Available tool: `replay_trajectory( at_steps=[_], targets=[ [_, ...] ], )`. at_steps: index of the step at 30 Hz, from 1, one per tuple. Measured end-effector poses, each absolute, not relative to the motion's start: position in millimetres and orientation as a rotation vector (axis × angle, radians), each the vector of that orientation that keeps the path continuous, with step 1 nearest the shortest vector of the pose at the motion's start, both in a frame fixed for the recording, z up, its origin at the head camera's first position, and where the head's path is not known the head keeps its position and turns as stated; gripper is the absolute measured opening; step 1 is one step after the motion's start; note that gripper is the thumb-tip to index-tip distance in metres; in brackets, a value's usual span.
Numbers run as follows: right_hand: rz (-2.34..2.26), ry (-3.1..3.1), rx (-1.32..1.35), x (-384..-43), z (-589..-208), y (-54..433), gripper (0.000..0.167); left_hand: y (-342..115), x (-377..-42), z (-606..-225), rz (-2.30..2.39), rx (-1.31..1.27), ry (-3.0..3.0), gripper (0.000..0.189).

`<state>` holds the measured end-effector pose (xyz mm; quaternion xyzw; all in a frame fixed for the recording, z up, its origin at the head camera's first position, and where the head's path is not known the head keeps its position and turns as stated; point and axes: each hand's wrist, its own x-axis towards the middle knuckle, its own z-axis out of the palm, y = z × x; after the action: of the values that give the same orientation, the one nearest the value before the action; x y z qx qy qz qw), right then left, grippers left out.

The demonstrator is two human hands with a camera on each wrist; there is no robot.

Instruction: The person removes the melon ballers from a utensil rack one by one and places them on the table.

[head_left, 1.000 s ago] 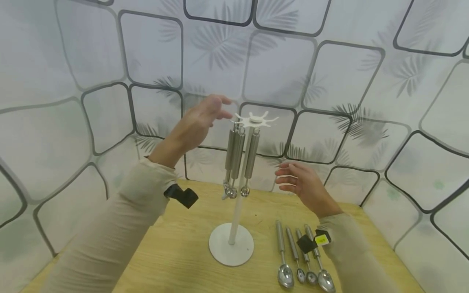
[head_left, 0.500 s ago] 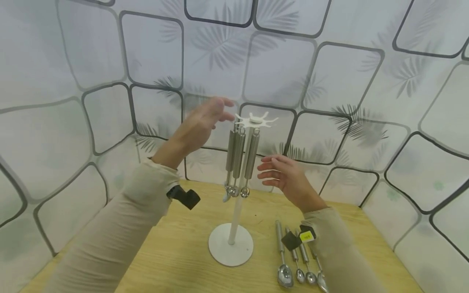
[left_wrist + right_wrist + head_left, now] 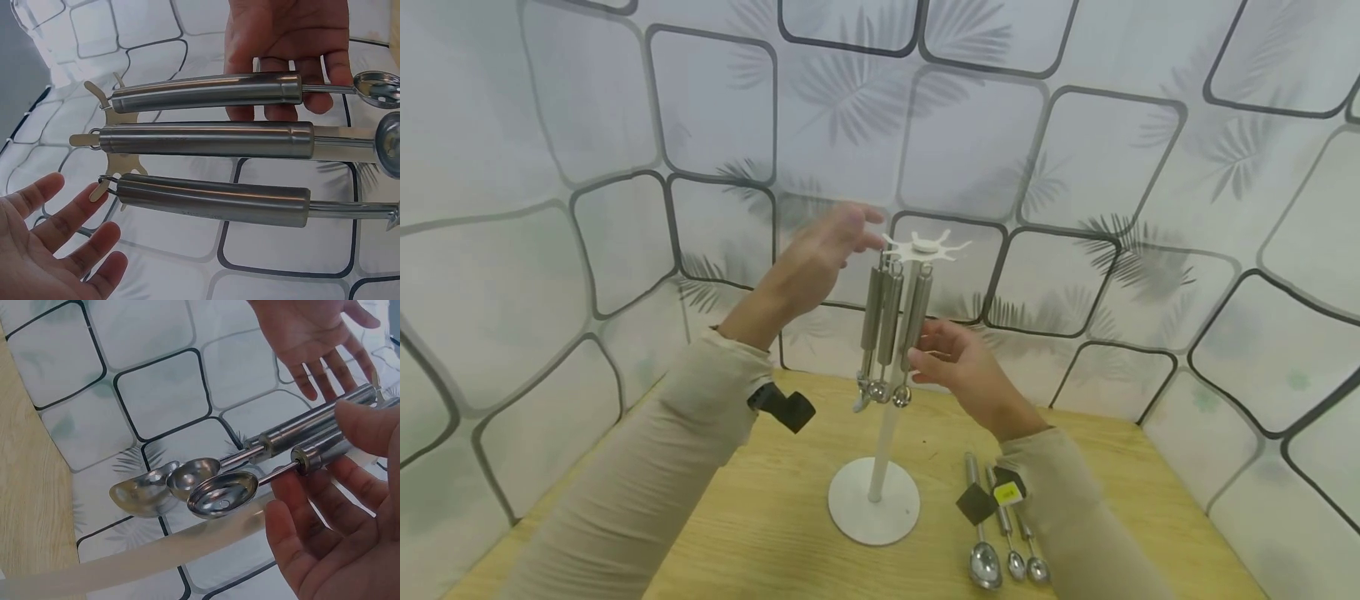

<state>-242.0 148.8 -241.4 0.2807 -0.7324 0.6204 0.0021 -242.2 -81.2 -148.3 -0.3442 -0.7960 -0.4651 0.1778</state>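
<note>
A white stand with a round base (image 3: 874, 521) and a star-shaped hook top (image 3: 924, 247) bears several steel utensils by their loops. My right hand (image 3: 964, 367) is at the rightmost one, a small-bowled melon baller (image 3: 223, 495). In the right wrist view the thumb (image 3: 365, 428) lies over its handle and the relaxed fingers are spread below. My left hand (image 3: 820, 250) is raised beside the hook top, fingers apart. Its index fingertip is right at the loop of the leftmost utensil (image 3: 212, 200). Between these two hangs a scoop with a round bowl (image 3: 390, 144).
On the wooden table (image 3: 760, 500), right of the base, lie a large steel spoon (image 3: 985, 567) and two smaller ones (image 3: 1015, 565), partly under my right sleeve (image 3: 1075, 508). A patterned curtain (image 3: 970, 142) encloses the back and sides.
My right hand has moved left and inward, from apart to right at the hanging melon baller. My right forearm now hides a fourth utensil on the table. The left hand has shifted only slightly.
</note>
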Motion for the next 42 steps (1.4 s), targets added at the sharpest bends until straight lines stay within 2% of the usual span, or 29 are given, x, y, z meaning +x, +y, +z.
replay_trajectory(
  at_steps=[4, 12, 24, 35, 42],
  targets=[
    [1.866, -2.317, 0.880, -241, -241, 146, 0.034, -81, -243, -149, -1.328, -0.978, -2.249, 0.049],
    [1.840, -2.297, 0.871, -239, -239, 145, 0.023, -81, -244, -151, -1.330, -0.971, -2.259, 0.049],
    [1.824, -2.290, 0.911, -232, -230, 144, 0.020, -82, -245, -151, -1.306, -0.961, -2.282, 0.052],
    [1.822, -2.286, 0.936, -227, -231, 149, 0.023, -80, -245, -150, -1.299, -0.959, -2.281, 0.049],
    [1.859, -2.322, 0.866, -222, -229, 152, 0.038, -77, -245, -150, -1.306, -0.979, -2.284, 0.050]
  ],
)
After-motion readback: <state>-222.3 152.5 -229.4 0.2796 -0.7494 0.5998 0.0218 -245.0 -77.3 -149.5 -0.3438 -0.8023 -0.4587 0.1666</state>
